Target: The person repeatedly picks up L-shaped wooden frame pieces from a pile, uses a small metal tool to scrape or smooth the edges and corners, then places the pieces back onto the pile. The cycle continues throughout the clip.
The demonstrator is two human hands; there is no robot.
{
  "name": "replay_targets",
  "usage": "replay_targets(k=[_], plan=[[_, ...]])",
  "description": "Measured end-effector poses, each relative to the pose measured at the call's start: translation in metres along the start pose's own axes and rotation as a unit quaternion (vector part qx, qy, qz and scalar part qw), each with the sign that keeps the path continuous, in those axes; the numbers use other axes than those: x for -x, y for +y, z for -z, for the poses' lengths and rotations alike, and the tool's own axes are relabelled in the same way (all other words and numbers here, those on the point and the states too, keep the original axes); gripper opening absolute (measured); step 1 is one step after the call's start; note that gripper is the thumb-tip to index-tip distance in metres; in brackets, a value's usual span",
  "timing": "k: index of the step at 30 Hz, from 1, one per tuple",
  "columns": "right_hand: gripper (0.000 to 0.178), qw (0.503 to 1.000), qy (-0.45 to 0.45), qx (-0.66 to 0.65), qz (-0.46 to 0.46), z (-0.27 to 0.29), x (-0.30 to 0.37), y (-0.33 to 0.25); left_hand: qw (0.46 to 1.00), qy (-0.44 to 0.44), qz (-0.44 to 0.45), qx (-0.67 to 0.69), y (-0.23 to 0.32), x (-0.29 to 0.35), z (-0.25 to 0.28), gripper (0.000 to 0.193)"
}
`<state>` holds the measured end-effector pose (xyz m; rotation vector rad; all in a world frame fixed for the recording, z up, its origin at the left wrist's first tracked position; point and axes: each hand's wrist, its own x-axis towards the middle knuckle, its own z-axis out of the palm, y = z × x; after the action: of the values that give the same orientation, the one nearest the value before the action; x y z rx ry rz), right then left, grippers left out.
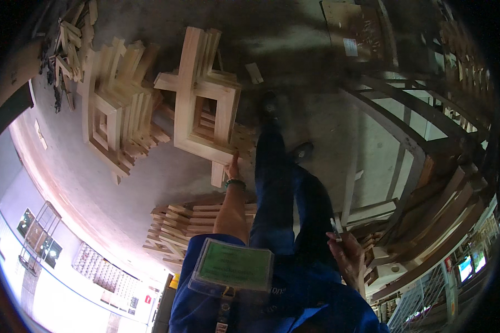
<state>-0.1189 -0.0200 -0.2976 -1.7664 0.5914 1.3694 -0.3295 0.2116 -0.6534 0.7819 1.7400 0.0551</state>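
Observation:
My left hand (234,168), with a beaded bracelet at its wrist, reaches forward and grips the near corner of a pale wooden frame (189,94). This frame has a square opening and bar ends that stick out past its corners; it stands on top of a stack of similar pieces. At the right, my right hand (347,255) is held up near my thigh, its fingers closed round a slim whitish pen-like stick (334,226). The exact kind of that stick is too small to tell.
Left of the held frame stands another stack of wooden frames (114,119). Loose wood pieces (69,47) lie at the far left. Stacked slats (175,225) are beside my left arm. A large workbench frame (416,133) fills the right, and a brown board (353,28) lies beyond.

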Motion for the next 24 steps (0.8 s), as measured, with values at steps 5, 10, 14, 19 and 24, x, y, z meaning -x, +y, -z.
replay_targets(k=[5, 10, 14, 19, 24], plan=[[0.02, 1.0, 0.004, 0.025, -0.011, -0.007, 0.0, 0.011, 0.997, 0.008, 0.071, -0.011, 0.002, -0.004, -0.009, 0.055], [0.021, 0.997, -0.039, 0.035, 0.056, -0.001, -0.005, 0.029, 0.995, -0.008, 0.099, 0.012, 0.009, -0.005, -0.004, 0.08], [0.022, 0.994, -0.042, 0.073, 0.076, 0.005, 0.021, 0.015, 0.997, -0.033, 0.067, -0.018, 0.025, 0.034, 0.002, 0.082], [0.025, 0.968, -0.076, 0.031, 0.237, 0.02, 0.061, 0.038, 0.988, -0.043, 0.011, -0.145, 0.047, 0.134, 0.014, 0.075], [0.027, 0.919, -0.058, 0.028, 0.389, 0.066, 0.133, 0.019, 0.95, -0.227, -0.075, -0.198, 0.117, 0.232, -0.009, 0.061]])
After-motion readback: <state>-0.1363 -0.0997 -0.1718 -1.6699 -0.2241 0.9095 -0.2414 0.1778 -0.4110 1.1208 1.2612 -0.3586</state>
